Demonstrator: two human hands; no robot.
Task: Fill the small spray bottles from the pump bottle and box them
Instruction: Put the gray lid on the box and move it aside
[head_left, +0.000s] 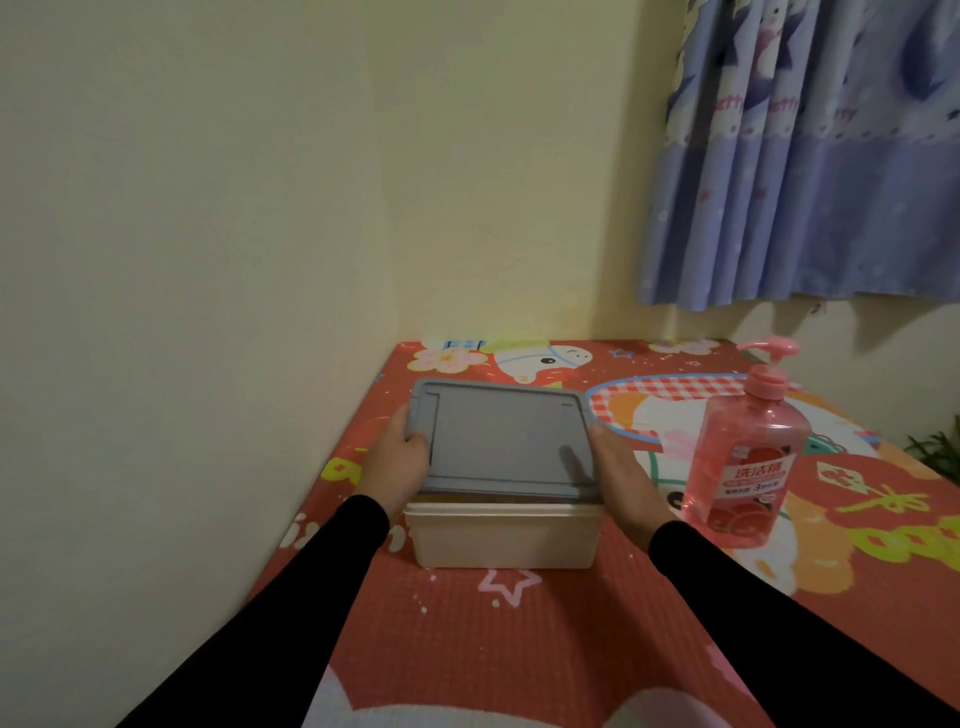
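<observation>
Left hand (397, 465) fingers are curled round the left edge of the grey lid (506, 441), thumb seen on top near the rim. Right hand (626, 475) is laid against the lid's right edge; whether its fingers are wrapped under the rim or simply pressed flat cannot be told. Both arms are covered by black sleeves (291, 597).

The lid is held over the white box (504, 538), tilted, near edge raised just off the box rim, so a thin gap with something yellowish is seen beneath. Box contents are otherwise hidden by the lid.

The box is set on a table covered with a red cartoon-print mat (519, 649), close to the left wall. The pink pump bottle (745, 457) is stood upright on the mat to the right of the box, near the right hand but apart from it; pink liquid is seen inside, nearly full.

A blue patterned curtain (810, 156) is hung at upper right.
</observation>
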